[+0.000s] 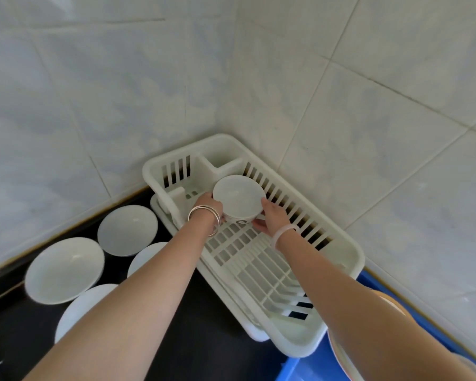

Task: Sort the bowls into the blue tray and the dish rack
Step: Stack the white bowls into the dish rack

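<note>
Tiled corner (220,78), dish rack (351,255), hands (210,207) gripping bowl (238,195)

The dish rack (352,257) fills the bench's (217,320) far corner against both walls (94,92); its near grid floor lies open. White bowls (63,269) crowd the left side.

We see a glossy black surface (212,339) set into a tiled corner. On it sit four shallow white round bowls (127,230) at the left, a white slotted plastic dish rack (351,261) beside them, and a blue plastic tray (294,367) at the right.
</note>
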A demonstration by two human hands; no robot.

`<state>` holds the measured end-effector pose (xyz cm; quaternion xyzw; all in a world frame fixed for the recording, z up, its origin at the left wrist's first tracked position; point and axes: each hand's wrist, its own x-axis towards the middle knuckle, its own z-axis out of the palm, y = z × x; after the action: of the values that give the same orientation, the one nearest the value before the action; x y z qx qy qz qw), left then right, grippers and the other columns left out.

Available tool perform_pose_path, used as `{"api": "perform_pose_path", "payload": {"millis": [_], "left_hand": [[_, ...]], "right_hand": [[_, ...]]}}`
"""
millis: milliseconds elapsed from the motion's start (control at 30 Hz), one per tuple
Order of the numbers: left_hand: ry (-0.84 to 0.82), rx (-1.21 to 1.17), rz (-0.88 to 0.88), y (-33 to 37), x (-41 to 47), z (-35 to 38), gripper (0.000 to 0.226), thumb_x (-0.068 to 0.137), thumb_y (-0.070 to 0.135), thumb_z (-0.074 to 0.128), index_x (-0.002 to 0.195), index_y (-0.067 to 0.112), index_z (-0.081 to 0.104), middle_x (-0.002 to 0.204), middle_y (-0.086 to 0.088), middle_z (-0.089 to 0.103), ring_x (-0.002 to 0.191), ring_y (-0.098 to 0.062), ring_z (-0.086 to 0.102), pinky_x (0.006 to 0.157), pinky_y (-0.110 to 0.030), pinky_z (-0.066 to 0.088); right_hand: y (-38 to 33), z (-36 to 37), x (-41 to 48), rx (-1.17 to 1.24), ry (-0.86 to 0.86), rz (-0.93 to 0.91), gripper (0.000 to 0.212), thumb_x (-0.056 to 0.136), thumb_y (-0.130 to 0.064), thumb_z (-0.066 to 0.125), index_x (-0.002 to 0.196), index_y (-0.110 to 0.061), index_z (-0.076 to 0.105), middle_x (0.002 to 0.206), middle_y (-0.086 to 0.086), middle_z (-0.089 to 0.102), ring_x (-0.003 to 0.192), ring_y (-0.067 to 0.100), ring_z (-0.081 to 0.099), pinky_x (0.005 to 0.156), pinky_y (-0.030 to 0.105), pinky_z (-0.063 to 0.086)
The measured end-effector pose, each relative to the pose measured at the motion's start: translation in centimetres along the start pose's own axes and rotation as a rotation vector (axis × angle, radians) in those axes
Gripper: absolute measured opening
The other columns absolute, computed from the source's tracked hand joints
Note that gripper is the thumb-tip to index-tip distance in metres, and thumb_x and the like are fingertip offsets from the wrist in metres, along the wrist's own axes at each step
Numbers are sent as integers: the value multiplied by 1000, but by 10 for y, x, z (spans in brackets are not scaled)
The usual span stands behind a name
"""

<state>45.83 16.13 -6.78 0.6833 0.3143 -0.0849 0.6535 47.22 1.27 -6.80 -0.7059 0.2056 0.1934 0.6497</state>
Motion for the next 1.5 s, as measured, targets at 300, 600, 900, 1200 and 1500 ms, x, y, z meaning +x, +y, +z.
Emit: {"api": "perform_pose_path", "payload": {"millis": [300,600,900,1200,1500], "left_hand": [[59,202,160,-1,-10,-7,35,83,4,46,116,6,57,112,-18,62,93,-33,61,86,-47,54],[-34,347,189,13,-57,-28,45,92,15,46,136,8,42,136,-13,52,120,-31,53,104,-41,42],[111,236,311,-35,-160,-97,38,91,15,49,129,13,52,130,-7,59,121,-22,53,105,-34,38],[471,351,170,-137,-215,-155,44,90,12,49,134,17,46,141,-5,48,128,-28,44,105,-35,33],[525,118,-19,-185,-204,-175,59,89,7,50,143,21,31,142,-9,47,129,-31,45,107,-46,35]], "right_hand": [[1,-4,-16,-253,16,-90,47,99,-40,33,137,-16,43,130,8,54,113,28,53,102,46,43],[-20,-8,-64,-433,13,-202,43,98,-38,33,133,-17,46,131,7,54,115,29,53,102,49,42],[-13,26,-174,-537,-172,-399,29,94,-44,36,112,-31,55,97,-8,63,94,19,62,90,44,51],[71,71,-200,-871,-218,-218,38,97,-36,34,125,-17,52,113,9,64,91,22,58,76,34,44],[106,102,-164,-715,-131,-7,49,95,-32,43,141,-15,36,125,12,56,109,30,58,88,35,48]]}}
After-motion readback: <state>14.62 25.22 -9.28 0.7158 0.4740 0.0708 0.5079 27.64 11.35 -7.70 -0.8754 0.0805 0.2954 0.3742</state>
